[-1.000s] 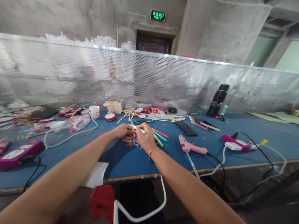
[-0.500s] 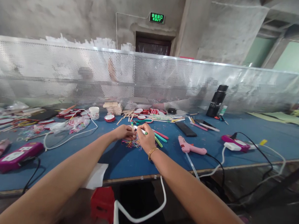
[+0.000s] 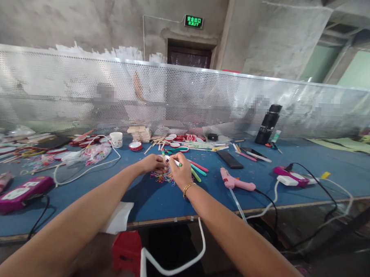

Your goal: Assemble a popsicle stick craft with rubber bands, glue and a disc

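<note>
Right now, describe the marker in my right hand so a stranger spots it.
Over the blue table, find the right hand wearing a gold bracelet. It grips the marker, white with a green end, unlike the red, teal and lime pens lying nearby.

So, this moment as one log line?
left hand: holds colour-tipped stick | right hand: holds white pen | nearby: colourful strands, pink glue gun

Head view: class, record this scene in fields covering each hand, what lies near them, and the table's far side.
Left hand: holds a slim stick with a red-and-green tip
Right hand: holds a white pen with a green end
Near the hands: tangled, thin multicoloured strands
Rightward: red, teal and lime-green pens, then a pink pistol-shaped glue gun
Far side: small white paper cup at left, tall black cylindrical flask at right
</note>
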Tool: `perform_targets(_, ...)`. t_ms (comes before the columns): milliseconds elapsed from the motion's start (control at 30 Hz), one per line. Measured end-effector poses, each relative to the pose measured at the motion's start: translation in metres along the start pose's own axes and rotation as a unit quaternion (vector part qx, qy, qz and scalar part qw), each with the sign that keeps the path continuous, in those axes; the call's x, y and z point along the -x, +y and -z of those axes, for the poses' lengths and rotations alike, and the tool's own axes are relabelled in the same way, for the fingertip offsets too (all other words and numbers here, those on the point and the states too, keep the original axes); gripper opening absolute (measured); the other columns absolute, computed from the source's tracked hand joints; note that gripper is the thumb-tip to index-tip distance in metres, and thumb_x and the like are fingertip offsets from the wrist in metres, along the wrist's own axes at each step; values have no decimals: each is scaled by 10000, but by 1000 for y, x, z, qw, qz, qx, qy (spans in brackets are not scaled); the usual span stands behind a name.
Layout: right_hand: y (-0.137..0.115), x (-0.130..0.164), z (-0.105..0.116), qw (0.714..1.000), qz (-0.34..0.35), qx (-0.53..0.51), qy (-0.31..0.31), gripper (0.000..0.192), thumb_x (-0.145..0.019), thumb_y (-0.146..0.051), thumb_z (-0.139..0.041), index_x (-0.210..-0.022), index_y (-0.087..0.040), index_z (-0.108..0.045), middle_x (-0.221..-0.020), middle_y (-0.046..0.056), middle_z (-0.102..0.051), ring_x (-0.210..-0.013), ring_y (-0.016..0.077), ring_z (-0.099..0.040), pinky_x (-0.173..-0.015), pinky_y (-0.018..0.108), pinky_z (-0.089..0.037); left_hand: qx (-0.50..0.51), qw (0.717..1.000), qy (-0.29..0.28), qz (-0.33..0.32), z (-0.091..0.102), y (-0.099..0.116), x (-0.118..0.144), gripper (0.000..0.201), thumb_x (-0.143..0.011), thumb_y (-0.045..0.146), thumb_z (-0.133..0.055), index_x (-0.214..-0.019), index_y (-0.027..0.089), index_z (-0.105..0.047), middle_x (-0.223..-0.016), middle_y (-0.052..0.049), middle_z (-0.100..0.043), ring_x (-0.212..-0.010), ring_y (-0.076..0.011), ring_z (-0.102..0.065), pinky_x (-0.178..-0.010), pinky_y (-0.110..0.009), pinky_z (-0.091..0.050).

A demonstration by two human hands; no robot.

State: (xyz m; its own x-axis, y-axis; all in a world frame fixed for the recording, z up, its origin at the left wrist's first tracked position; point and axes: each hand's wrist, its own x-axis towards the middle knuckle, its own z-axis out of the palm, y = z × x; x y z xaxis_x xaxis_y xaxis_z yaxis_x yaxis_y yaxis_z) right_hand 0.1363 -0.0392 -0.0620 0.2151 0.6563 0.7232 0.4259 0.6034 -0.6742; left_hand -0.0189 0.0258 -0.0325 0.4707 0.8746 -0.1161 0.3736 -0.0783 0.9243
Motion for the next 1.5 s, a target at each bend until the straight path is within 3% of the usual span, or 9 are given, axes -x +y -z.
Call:
perform_targets(167,0,0,-1,1000,6,-4,-24,145,-856,-295,-517,-748,-224,-583,-730,-5,-657,-712,167,-611,-699,268,-445,6,1000,-10,-7,1,-1,-1,403,-518,446,-872,-698,132,-696,-703,-56,-727,-677,-166,-679,-723,-285,-560)
perform_targets(367,2,0,0,1000,-1,16,-2,143,-863,-293,-504,-765,-225,-582,-750,0,-664,-734,170,-616,-721,274,-449,-3,1000,-7,-5,1,-1,-2,398,-516,450,-875,-672,136,-687,-700,-53,-727,-673,-159,-675,-718,-274,-559)
perform_targets(600,0,0,0,999,15,11,-27,150,-868,-308,-505,-773,-225,-587,-756,-5,-660,-739,167,-609,-707,266,-441,-4,1000,-10,-10,0,-1,-1,439,-504,489,-867,-699,135,-694,-692,-44,-725,-683,-163,-680,-715,-273,-555)
perform_targets(1500,0,0,0,1000,-2,15,-17,140,-862,-302,-505,-771,-226,-580,-766,-3,-665,-753,172,-612,-717,269,-445,-8,1000,-4,-4,1,-2,-2,445,-495,478,-878,-697,127,-694,-710,-64,-728,-682,-165,-681,-711,-273,-556)
